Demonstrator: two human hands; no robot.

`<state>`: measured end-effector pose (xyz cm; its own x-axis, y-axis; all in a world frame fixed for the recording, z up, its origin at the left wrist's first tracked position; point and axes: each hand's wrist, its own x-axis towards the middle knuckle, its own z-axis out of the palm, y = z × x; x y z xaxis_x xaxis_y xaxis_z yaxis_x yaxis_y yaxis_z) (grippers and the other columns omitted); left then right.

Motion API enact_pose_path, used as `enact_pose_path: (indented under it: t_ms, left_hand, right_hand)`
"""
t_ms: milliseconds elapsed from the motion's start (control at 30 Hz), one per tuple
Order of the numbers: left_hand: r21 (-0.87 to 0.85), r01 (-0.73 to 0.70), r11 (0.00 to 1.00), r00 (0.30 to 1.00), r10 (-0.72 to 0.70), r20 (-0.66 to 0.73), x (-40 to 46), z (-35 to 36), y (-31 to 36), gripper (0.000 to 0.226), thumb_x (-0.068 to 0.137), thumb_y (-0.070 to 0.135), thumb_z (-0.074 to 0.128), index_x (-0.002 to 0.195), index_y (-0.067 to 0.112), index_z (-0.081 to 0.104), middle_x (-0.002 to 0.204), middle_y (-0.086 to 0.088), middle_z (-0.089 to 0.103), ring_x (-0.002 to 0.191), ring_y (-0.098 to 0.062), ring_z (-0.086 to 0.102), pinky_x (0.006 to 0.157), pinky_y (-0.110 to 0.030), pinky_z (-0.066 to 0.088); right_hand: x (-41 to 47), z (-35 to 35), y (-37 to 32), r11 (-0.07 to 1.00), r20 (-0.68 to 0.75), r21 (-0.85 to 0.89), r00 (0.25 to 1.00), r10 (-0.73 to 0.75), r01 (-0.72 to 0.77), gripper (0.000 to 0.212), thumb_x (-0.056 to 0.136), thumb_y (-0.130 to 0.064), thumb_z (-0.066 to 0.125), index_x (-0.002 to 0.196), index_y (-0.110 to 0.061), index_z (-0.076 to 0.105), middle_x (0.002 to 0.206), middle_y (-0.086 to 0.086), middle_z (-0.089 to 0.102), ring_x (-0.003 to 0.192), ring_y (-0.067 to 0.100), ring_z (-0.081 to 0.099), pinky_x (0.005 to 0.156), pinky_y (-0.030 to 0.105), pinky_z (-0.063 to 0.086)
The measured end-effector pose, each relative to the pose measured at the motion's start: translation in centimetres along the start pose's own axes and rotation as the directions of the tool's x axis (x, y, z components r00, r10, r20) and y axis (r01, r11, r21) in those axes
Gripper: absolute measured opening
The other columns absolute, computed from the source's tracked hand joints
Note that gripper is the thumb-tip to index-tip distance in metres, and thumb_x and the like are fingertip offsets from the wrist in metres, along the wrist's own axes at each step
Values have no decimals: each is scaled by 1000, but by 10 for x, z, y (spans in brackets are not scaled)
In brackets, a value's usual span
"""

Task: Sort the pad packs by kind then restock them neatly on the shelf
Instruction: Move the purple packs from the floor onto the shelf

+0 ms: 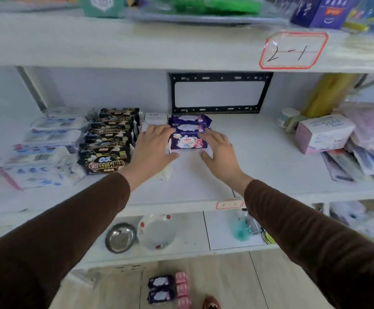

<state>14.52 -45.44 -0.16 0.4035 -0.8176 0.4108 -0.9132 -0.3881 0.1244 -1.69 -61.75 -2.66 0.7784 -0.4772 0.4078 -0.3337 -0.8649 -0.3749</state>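
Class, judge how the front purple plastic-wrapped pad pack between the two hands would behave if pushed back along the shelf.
The front purple plastic-wrapped pad pack looks soft, so it probably squashes slightly. Its glossy wrapper likely slides easily on the white shelf. Lying flat between the left hand and right hand, it seems unlikely to tip.

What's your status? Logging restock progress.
Left hand and right hand open, flanking purple packs. Row on shelf. More packs on floor.
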Motion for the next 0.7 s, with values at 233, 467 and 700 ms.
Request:
enact_pose_path:
  t_ms: [233, 467, 700]
  left_hand:
    - [-39, -61, 997, 991, 56, -120, -84, -13, 20, 65, 83, 45, 69, 140, 21, 47, 142, 1, 48, 130, -24, 40, 103, -44, 35]
    - [-83, 30, 996, 998, -34, -58, -191, 9, 38, 63, 85, 38, 69, 141, 21, 46, 146, 1, 45, 132, -25, 39, 102, -42, 35]
    - [-95, 117, 989, 985, -104, 135, -305, 46, 36, 61, 84, 38, 69, 139, 22, 47, 144, 2, 46, 129, -25, 41, 102, -43, 37]
  right_hand:
    - [-84, -2, -43, 992, -105, -16, 987, -123, 122, 43, 91, -26, 59, 134, -25, 56, 146, -3, 46, 133, 24, 39, 107, 44, 35]
    - [-176, 28, -55, 981, -85, 76, 981, -172, 179, 36, 92, -21, 61, 128, -21, 61, 142, -3, 51, 131, 25, 43, 107, 44, 35]
    - [-273, 74, -66, 990, 72, 110, 993, -93, 84, 35, 94, -23, 58, 128, -22, 59, 140, -1, 51, 129, 24, 42, 104, 39, 35]
